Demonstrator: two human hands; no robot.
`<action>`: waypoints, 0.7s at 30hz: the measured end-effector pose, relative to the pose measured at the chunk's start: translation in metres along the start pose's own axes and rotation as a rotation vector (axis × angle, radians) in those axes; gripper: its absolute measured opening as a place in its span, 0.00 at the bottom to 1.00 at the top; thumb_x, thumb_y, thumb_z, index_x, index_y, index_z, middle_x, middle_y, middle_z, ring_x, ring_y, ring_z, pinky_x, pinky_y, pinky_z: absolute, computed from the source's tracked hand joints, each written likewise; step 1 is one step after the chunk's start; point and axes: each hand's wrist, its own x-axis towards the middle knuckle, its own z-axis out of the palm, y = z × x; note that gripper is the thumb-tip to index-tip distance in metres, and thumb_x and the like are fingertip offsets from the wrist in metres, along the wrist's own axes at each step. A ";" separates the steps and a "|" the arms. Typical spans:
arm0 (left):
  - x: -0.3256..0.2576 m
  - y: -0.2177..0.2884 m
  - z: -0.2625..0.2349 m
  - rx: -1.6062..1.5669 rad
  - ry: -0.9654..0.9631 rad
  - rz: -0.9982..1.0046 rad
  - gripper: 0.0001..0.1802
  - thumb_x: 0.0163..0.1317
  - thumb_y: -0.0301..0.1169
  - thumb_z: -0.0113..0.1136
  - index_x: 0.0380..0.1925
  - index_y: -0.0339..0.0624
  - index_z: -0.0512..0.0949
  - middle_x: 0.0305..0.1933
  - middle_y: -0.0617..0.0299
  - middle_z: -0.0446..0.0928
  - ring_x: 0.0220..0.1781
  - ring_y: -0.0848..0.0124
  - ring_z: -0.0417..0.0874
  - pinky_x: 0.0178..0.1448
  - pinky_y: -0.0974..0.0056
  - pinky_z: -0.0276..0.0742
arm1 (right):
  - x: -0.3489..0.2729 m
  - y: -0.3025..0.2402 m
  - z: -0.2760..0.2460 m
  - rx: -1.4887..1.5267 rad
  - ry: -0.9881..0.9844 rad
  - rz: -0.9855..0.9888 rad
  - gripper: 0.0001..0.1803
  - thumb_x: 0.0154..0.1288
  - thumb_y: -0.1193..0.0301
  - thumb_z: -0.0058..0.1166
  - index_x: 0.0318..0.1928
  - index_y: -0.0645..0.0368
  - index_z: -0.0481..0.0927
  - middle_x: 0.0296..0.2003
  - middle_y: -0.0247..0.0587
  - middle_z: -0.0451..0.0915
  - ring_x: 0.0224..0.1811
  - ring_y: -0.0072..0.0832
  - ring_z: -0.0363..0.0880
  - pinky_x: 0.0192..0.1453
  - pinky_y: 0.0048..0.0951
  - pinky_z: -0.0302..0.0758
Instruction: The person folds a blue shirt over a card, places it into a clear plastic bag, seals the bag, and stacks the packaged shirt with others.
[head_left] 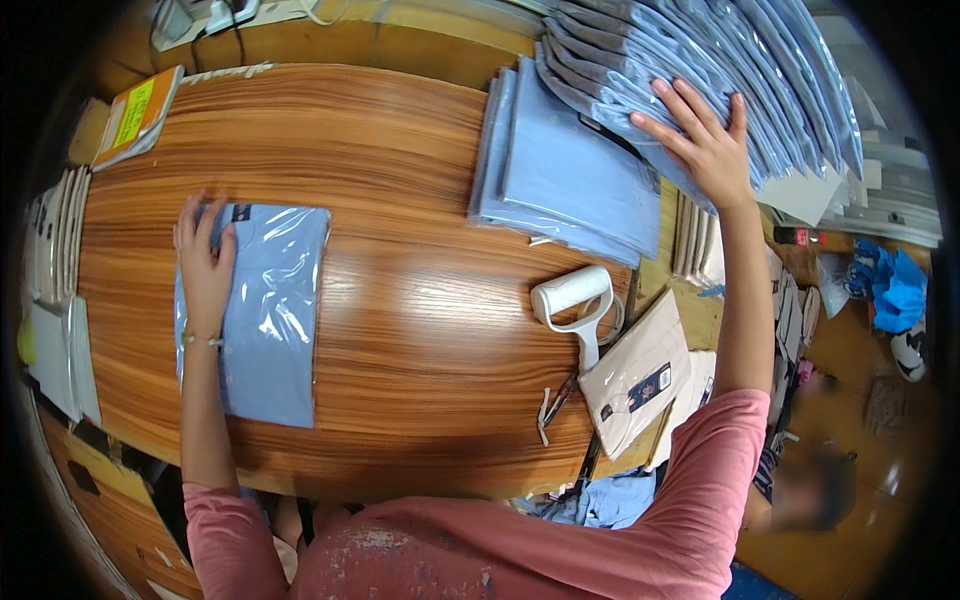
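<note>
A light blue folded garment in a clear plastic bag [275, 320] lies on the left part of the wooden table. My left hand [205, 255] rests over its upper left corner, fingers spread, slightly blurred at the tips. At the far right, a tall leaning pile of bagged blue garments [720, 60] rises. Against its near side my right hand [705, 145] is laid, open, with the fingers apart. Beside that pile, several more bagged blue garments [575, 165] lie flat, overlapping each other.
A white lint roller [572, 295] sits right of centre, near a bagged beige garment [640, 380] with a dark tag. Scissors [562, 395] lie beside it. An orange-and-yellow booklet [135, 120] and stacked bags [65, 235] line the table's left edge. Another person [805, 490] is at lower right.
</note>
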 end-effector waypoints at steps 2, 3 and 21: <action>0.001 0.016 -0.010 0.056 0.114 0.089 0.20 0.58 0.27 0.55 0.53 0.44 0.72 0.57 0.53 0.69 0.66 0.55 0.61 0.69 0.55 0.53 | -0.006 -0.001 0.001 0.025 -0.007 0.008 0.27 0.60 0.55 0.41 0.60 0.10 0.59 0.65 0.10 0.59 0.65 0.12 0.59 0.73 0.44 0.35; 0.007 0.032 -0.020 0.056 0.159 0.153 0.20 0.58 0.26 0.56 0.53 0.43 0.72 0.57 0.52 0.69 0.65 0.55 0.63 0.68 0.55 0.55 | -0.008 0.000 0.000 0.014 -0.023 0.003 0.27 0.60 0.55 0.41 0.60 0.10 0.59 0.65 0.10 0.60 0.65 0.12 0.59 0.73 0.44 0.35; 0.115 0.253 0.141 -1.128 -0.834 -0.375 0.49 0.43 0.57 0.66 0.51 0.20 0.68 0.53 0.39 0.72 0.55 0.57 0.75 0.57 0.66 0.70 | -0.008 0.001 -0.003 0.145 0.056 -0.020 0.31 0.56 0.60 0.51 0.61 0.19 0.63 0.65 0.16 0.60 0.66 0.16 0.59 0.71 0.43 0.39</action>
